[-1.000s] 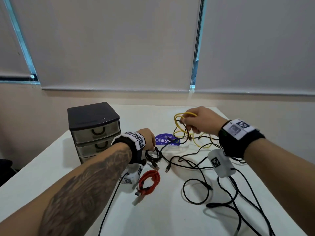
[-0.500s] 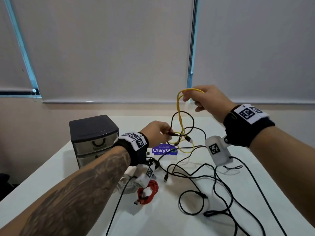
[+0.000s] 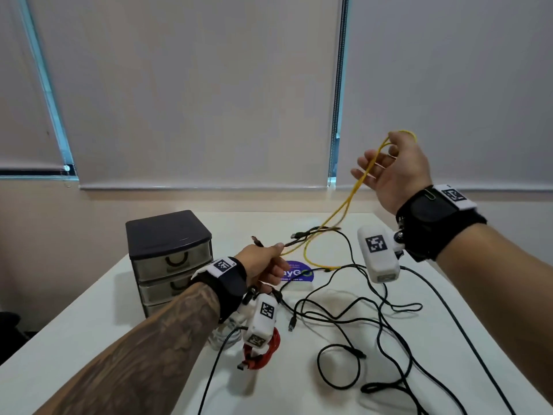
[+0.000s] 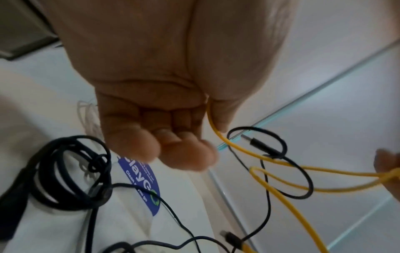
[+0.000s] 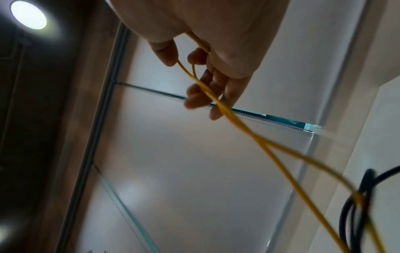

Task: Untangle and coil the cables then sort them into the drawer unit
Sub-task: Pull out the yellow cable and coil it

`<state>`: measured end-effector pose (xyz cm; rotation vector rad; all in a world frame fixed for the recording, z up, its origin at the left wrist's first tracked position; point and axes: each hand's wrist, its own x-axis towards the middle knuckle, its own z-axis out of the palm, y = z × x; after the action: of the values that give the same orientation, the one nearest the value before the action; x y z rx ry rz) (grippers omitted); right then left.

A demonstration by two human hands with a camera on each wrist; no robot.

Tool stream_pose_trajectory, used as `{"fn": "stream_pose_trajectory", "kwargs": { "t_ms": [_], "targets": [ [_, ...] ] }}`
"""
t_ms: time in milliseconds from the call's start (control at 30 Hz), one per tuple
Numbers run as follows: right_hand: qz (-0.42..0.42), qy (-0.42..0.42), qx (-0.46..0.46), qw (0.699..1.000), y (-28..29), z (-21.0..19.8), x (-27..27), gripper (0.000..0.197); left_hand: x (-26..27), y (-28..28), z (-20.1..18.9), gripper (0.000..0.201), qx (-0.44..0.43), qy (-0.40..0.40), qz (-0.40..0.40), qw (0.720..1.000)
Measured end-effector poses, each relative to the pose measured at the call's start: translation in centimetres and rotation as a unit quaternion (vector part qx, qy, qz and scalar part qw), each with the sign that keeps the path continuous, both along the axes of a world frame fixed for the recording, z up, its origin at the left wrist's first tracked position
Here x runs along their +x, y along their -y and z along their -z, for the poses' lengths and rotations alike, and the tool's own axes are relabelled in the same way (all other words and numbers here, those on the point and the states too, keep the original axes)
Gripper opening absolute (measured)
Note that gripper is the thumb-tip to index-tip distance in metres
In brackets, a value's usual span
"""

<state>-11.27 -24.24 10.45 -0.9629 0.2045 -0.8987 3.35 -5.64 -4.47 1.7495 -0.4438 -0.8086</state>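
Yellow cable (image 3: pixel 341 209) runs taut on a slant between both hands, low-left to high-right. Right hand (image 3: pixel 395 172) holds its loop hooked in curled fingers (raised above the table), left hand (image 3: pixel 263 262) pinches the lower part. Black cables (image 3: pixel 311 233) cross it nearer the left hand.

A dark-topped plastic drawer unit (image 3: pixel 169 253) is set at table (image 3: pixel 89 324) left; tangled black cables (image 3: pixel 353 319) are spread rightward, a coiled red cable (image 3: pixel 263 351) in front.
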Motion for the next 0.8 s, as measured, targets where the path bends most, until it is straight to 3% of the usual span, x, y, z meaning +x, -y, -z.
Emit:
{"fn": "stream_pose_trajectory", "kwargs": {
  "t_ms": [100, 133, 200, 267, 333, 367, 467, 667, 800],
  "targets": [
    [-0.012, -0.027, -0.022, 0.999, -0.4, 0.7, 0.7, 0.032, -0.1, 0.5, -1.0, 0.023, -0.051, 0.043, -0.058, 0.996],
    [-0.019, -0.031, -0.023, 0.999, -0.6, 0.8, 1.0, 0.035, -0.3, 0.8, -1.6, 0.026, -0.103, 0.057, -0.076, 0.99],
    [-0.031, -0.035, -0.026, 0.999, -1.0, 0.9, 1.4, 0.039, -0.9, 1.5, -3.1, 0.05, -0.202, 0.105, -0.093, 0.969],
    [-0.051, -0.036, -0.032, 0.998, -1.6, 0.9, 1.8, 0.041, -1.8, 2.1, -4.1, 0.076, -0.247, 0.214, -0.09, 0.941],
    [-0.084, -0.031, -0.039, 0.995, -2.3, 0.7, 2.1, 0.044, -2.9, 2.7, -4.5, 0.069, -0.224, 0.339, -0.049, 0.912],
    [-0.103, -0.028, -0.045, 0.993, -2.7, 0.6, 2.2, 0.046, -3.4, 3.0, -4.4, 0.063, -0.205, 0.362, -0.001, 0.909],
    [-0.145, 0.006, -0.052, 0.988, -3.8, -0.3, 1.9, 0.052, -4.3, 4.1, -3.0, 0.037, -0.179, 0.301, 0.117, 0.929],
    [-0.178, 0.083, -0.034, 0.98, -3.2, -2.0, 0.3, 0.056, -3.3, 3.4, 0.1, 0.019, -0.12, 0.266, 0.046, 0.956],
    [-0.149, 0.066, -0.082, 0.983, -2.8, -2.2, -0.2, 0.047, -3.0, 3.0, -0.2, 0.005, -0.119, 0.33, 0.034, 0.936]
  ]
}}
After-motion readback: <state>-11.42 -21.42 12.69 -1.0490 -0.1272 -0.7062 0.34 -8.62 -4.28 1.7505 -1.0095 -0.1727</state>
